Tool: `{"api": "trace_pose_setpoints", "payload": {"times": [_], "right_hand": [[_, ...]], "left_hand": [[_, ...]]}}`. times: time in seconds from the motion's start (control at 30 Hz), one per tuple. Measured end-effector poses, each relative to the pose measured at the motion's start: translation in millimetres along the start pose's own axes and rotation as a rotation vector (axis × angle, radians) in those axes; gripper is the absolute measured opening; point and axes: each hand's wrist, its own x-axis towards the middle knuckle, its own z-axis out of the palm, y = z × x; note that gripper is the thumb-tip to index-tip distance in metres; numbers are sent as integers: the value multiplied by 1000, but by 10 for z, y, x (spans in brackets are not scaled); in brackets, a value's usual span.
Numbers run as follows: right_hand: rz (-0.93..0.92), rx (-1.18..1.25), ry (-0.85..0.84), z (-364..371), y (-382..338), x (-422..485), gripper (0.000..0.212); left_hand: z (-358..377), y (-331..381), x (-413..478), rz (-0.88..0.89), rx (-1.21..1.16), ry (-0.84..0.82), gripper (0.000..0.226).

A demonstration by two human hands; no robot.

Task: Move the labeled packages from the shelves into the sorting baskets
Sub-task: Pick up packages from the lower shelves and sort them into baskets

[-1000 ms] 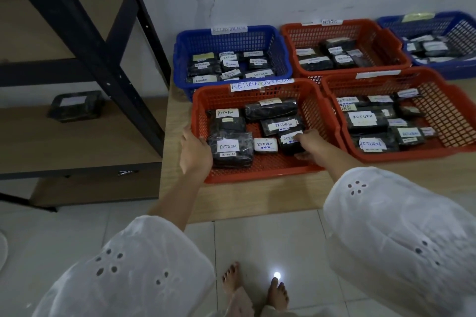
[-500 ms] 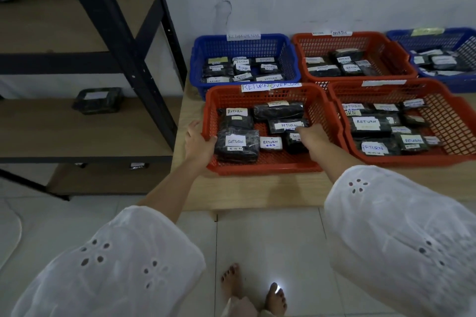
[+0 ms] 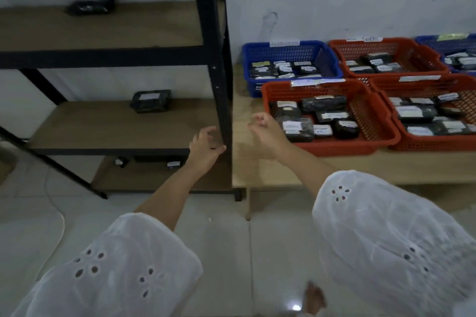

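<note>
On the middle shelf point(image 3: 103, 123) of the black-framed rack, towards its back edge, lies a labeled package point(image 3: 150, 101): a dark, plastic-wrapped block with a pale label on its top face, the writing too blurred to read. A second dark package point(image 3: 90, 4) lies on the top shelf point(image 3: 128, 26), crumpled at its ends, with no label that can be made out. On the counter point(image 3: 270, 172) to the right, the front red basket point(image 3: 334, 148) holds several similar dark packages with white labels, and the blue basket point(image 3: 283, 53) behind it holds more. The left hand point(image 3: 206, 148) hovers at the front edge of the middle shelf, just beside the rack's black upright post point(image 3: 219, 59), fingers loosely curled and empty. The right hand point(image 3: 268, 131) hangs over the counter beside the red basket's left wall, motion-blurred, its fingers loosely curled round nothing. Half a second ago the left hand was on that basket's left rim and the right hand was inside it among the packages; both have now left it, and the view has swung left, so the rack fills the left half.
</note>
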Motion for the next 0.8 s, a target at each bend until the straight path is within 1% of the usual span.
{"api": "trace_pose_setpoints", "payload": {"times": [0.07, 0.17, 0.37, 0.43, 0.5, 0.67, 0.8], "right_hand": [[21, 29, -18, 458, -32, -139, 33], [60, -5, -58, 1135, -74, -327, 39], [127, 15, -128, 2115, -92, -446, 40], [137, 14, -133, 2379, -91, -356, 40], [146, 12, -132, 2620, -100, -213, 40], [174, 10, -164, 3175, -103, 248, 39], [166, -35, -179, 3631, -40, 594, 39]], "left_hand": [[-358, -302, -144, 20, 62, -16, 58], [-877, -740, -326, 37, 123, -44, 59], [-1546, -1437, -373, -24, 138, -107, 61], [-1679, -1648, -289, -34, 112, -130, 61], [-1798, -1837, -156, -57, 30, -156, 59], [-2059, -2286, 335, -128, -115, -175, 48], [-2169, -2670, 751, -109, -132, -183, 42]]}}
